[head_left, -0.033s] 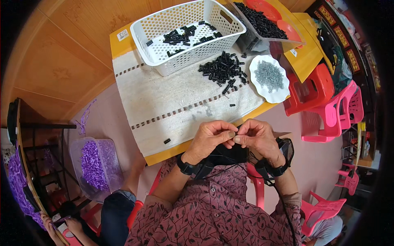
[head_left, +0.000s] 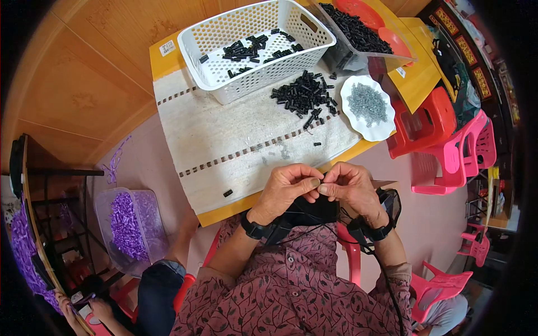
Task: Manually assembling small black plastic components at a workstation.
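My left hand (head_left: 288, 189) and my right hand (head_left: 353, 187) meet fingertip to fingertip just past the table's near edge. Both are closed in a pinch around a small black piece (head_left: 321, 181), mostly covered by my fingers. Beyond them, a heap of short black tubular pieces (head_left: 305, 95) lies on the pale cloth (head_left: 224, 134). To its right, a white scalloped plate (head_left: 377, 133) bears many small clear bits (head_left: 367, 103). One loose black piece (head_left: 228, 193) rests left of my hands, another (head_left: 317, 144) ahead of them.
A white perforated basket (head_left: 255, 81) holding black pieces stands at the back, beside a clear bin (head_left: 358, 33) full of them. Red stools (head_left: 423, 123) and pink chairs (head_left: 448, 159) are at right. A tub of purple pieces (head_left: 154, 224) and a co-worker's hands (head_left: 101, 308) are at left.
My fingertips have shifted very slightly around the small black piece. Everything on the table stays where it was.
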Available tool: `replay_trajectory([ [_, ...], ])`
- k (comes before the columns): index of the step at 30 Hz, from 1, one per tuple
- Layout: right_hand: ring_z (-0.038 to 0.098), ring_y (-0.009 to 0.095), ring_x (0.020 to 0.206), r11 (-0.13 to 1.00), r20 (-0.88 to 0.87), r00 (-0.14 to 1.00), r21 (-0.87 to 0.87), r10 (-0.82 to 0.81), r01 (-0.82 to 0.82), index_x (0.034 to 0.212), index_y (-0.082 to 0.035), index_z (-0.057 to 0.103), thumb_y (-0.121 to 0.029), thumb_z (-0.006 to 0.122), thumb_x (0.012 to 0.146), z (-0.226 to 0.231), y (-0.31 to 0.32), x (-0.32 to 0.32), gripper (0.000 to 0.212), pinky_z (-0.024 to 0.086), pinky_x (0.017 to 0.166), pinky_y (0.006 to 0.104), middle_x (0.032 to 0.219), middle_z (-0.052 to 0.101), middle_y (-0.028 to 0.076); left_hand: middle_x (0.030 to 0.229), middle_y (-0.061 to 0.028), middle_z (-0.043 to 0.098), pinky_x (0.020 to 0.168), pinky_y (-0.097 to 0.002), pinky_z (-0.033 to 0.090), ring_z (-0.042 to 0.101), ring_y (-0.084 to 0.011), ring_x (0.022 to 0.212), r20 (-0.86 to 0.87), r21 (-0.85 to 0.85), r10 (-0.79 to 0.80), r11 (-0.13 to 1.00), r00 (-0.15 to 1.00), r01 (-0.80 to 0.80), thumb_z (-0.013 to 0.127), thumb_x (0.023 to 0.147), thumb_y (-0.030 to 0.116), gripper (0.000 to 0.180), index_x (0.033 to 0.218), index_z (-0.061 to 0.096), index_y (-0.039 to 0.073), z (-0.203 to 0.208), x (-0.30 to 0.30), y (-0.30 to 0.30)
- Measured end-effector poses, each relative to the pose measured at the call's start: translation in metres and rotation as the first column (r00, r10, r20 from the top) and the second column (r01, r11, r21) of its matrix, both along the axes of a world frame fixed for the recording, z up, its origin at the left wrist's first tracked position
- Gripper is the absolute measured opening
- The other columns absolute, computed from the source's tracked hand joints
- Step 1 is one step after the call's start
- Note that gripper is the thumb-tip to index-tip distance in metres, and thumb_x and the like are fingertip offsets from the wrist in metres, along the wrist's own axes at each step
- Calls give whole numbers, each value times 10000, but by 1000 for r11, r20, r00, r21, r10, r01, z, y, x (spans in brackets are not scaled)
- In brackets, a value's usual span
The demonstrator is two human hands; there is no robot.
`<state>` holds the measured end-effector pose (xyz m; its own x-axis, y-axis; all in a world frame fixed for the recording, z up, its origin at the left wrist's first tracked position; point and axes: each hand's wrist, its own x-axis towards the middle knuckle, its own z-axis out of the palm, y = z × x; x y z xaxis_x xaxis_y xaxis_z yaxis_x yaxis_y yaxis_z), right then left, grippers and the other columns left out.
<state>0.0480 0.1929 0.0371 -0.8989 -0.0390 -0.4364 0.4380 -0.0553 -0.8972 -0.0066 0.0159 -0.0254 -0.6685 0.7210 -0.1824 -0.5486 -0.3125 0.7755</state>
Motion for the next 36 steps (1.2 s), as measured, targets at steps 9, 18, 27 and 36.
replay_trajectory([
  [9, 562, 97, 627, 891, -234, 972, 435, -24, 127, 927, 2, 622, -45, 628, 858, -30, 9, -23, 84, 447, 568, 222, 787, 629, 34, 829, -54, 626, 586, -228, 523, 615, -109, 686, 139, 9, 162, 986, 977, -165, 583, 904, 62, 180, 1067, 608, -9, -3, -6, -4],
  [18, 596, 309, 709, 494, -415, 855, 839, 310, 228, 914, -48, 656, -28, 657, 760, -34, -6, -52, 156, 479, 614, 389, 821, 556, 125, 896, -65, 640, 625, -247, 530, 619, -118, 725, 237, 118, 170, 972, 957, -202, 570, 912, 75, 221, 1114, 601, -9, -6, -9, -7],
  [27, 595, 315, 691, 512, -398, 873, 832, 282, 214, 923, -25, 636, -12, 636, 764, -50, 8, -53, 160, 474, 599, 379, 799, 556, 140, 903, -83, 642, 662, -261, 536, 622, -133, 760, 166, 143, 199, 964, 966, -224, 562, 908, 47, 233, 1129, 595, -20, 7, -8, -10],
  [36, 621, 88, 706, 972, -154, 962, 26, -227, 233, 984, 21, 614, -45, 625, 863, -17, 9, -30, 138, 480, 566, 199, 844, 666, 66, 914, -85, 635, 684, -277, 531, 622, -141, 781, 143, 132, 198, 967, 970, -217, 557, 910, 45, 217, 1116, 585, -18, 11, -3, -8],
])
